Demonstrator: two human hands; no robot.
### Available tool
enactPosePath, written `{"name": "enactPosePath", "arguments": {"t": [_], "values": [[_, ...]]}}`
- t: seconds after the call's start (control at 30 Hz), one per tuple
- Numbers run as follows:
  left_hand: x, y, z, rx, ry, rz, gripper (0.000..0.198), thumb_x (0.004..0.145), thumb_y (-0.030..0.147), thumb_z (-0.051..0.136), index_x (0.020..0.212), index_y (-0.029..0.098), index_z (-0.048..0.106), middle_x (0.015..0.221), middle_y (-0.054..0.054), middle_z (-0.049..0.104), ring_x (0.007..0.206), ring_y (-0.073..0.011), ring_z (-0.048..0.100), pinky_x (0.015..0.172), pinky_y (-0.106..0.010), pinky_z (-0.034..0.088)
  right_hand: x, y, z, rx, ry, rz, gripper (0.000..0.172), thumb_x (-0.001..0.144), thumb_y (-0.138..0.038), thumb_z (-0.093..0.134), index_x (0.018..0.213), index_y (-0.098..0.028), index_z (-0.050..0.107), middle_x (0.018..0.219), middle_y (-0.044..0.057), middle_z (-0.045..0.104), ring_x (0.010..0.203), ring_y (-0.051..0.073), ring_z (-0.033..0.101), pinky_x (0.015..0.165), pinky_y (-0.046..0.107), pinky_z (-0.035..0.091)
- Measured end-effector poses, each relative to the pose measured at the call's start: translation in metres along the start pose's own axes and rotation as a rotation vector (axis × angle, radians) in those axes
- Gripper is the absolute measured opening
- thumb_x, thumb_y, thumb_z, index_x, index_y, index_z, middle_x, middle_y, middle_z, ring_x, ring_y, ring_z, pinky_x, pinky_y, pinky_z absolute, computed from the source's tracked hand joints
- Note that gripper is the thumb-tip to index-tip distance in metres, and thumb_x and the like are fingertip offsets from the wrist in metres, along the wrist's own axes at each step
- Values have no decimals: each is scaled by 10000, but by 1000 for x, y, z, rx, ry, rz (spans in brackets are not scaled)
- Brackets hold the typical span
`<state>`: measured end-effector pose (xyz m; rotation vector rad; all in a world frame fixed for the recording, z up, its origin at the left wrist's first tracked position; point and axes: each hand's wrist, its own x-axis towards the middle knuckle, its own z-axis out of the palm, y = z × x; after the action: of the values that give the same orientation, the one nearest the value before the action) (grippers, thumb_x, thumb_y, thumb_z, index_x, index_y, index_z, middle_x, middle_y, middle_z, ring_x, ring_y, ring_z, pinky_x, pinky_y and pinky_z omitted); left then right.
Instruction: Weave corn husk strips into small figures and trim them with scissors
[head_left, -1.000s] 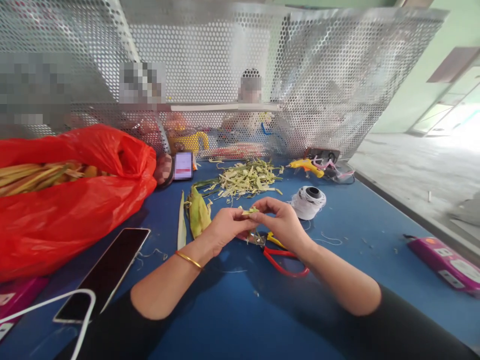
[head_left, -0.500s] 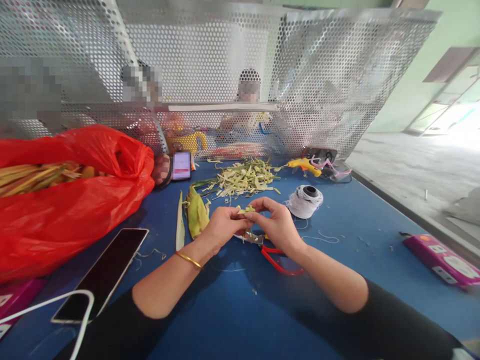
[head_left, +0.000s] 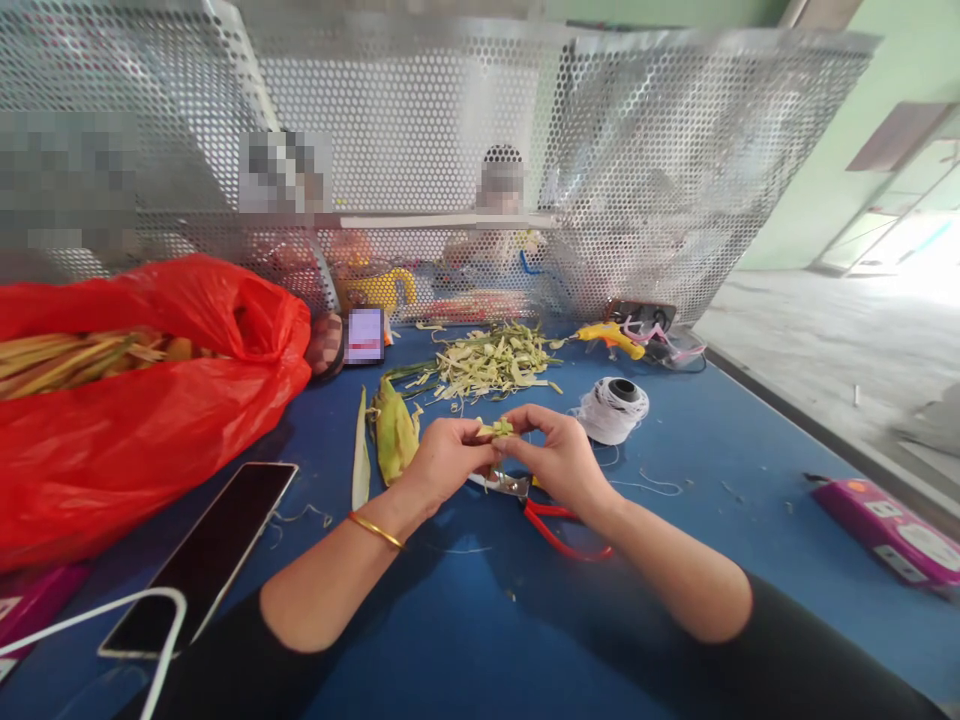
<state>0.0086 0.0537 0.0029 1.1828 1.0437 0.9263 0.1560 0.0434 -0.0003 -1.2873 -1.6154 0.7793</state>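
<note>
Between my two hands is a small bundle of pale green husk strips [head_left: 501, 429], spread a little like a flower at its top. My left hand [head_left: 444, 458] pinches it from the left, thumb against fingers. From the right, the thumb and fingertips of my right hand [head_left: 561, 452] close on the same bundle. Red-handled scissors [head_left: 556, 536] lie beneath my hands, their blades partly hidden. A green corn husk [head_left: 395, 432] and a long flat husk strip [head_left: 361, 455] rest left of my left hand. Beyond my right hand stands a spool of white thread [head_left: 612, 412].
A heap of cut husk pieces [head_left: 495, 362] lies ahead on the blue table [head_left: 450, 640]. A red plastic bag [head_left: 150, 440] and dark phone [head_left: 206, 550] are left. A yellow glue gun [head_left: 611, 337] and purple power strip [head_left: 889, 528] are right. People sit behind the perforated metal screen [head_left: 405, 120].
My right fingers have shifted slightly around the husk bundle, and more of its spread top shows. Both hands stay in about the same place. The whole view has moved slightly.
</note>
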Motion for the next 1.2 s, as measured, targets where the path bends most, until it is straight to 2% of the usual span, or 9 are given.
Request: {"name": "enactPosePath", "arguments": {"t": [0.1, 0.27, 0.37, 0.43, 0.57, 0.8, 0.93, 1.03, 1.2], "values": [[0, 1, 0, -5, 3, -13, 322, 402, 326, 866, 481, 159, 602, 471, 59, 509, 481, -91, 472, 527, -246, 448, 0, -2, -1, -18, -1, -13, 114, 693, -286, 640, 757, -193, 654, 719, 1, 661, 715, 172, 605, 715, 312, 453], [0, -1, -1, 25, -69, -69, 229, 466, 280, 827, 488, 168, 629, 466, 33, 538, 476, -106, 495, 526, -252, 423, 3, -3, -5, 51, -113, 25, 149, 678, -328, 672, 737, -192, 659, 690, 0, 671, 678, 159, 598, 655, 291, 448], [0, 0, -6, 65, -149, -74, 186, 506, 290, 817, 581, 165, 702, 539, -1, 615, 519, -115, 526, 525, -239, 395, 5, -5, -9, 159, -113, 103, 211, 661, -394, 689, 690, -189, 648, 621, -8, 647, 605, 145, 575, 600, 282, 437], [1, 1, -9, 24, -160, -105, 265, 554, 379, 803, 692, 159, 745, 659, -43, 685, 609, -142, 581, 559, -245, 413, 7, -6, -13, 234, -77, 155, 252, 641, -430, 705, 684, -188, 648, 620, -8, 640, 608, 142, 572, 602, 281, 439], [3, 1, -10, -118, -84, -156, 358, 604, 473, 773, 772, 158, 764, 780, -91, 732, 753, -187, 644, 655, -273, 445, 10, -6, -16, 303, -5, 216, 246, 600, -409, 742, 664, -186, 659, 649, -10, 629, 633, 128, 542, 626, 274, 433], [0, -6, 0, -214, -48, -144, 362, 482, 324, 878, 785, 160, 771, 761, -72, 738, 765, -180, 650, 759, -294, 445, 6, 2, -6, 350, -40, 206, 315, 629, -475, 734, 733, -181, 692, 686, 1, 663, 664, 142, 581, 666, 291, 456], [2, -4, -1, -302, 44, -158, 322, 470, 279, 888, 740, 163, 754, 793, -60, 739, 809, -171, 654, 806, -293, 438, 10, 0, -13, 284, 49, 168, 343, 722, -511, 626, 803, -185, 693, 764, 28, 686, 795, 181, 630, 732, 311, 475], [3, -3, -2, -374, 95, -128, 290, 496, 247, 877, 745, 168, 750, 841, -52, 738, 864, -166, 638, 809, -283, 432, 13, 0, -17, 309, 82, 195, 284, 671, -441, 660, 804, -190, 673, 754, 21, 684, 769, 181, 643, 742, 320, 482], [2, -1, -1, -501, 121, -94, 239, 557, 230, 851, 757, 170, 735, 876, -39, 720, 861, -139, 617, 796, -255, 443, 7, -5, -9, 302, -112, 264, 243, 607, -351, 723, 768, -171, 705, 728, 8, 687, 706, 156, 607, 734, 315, 463]]}}
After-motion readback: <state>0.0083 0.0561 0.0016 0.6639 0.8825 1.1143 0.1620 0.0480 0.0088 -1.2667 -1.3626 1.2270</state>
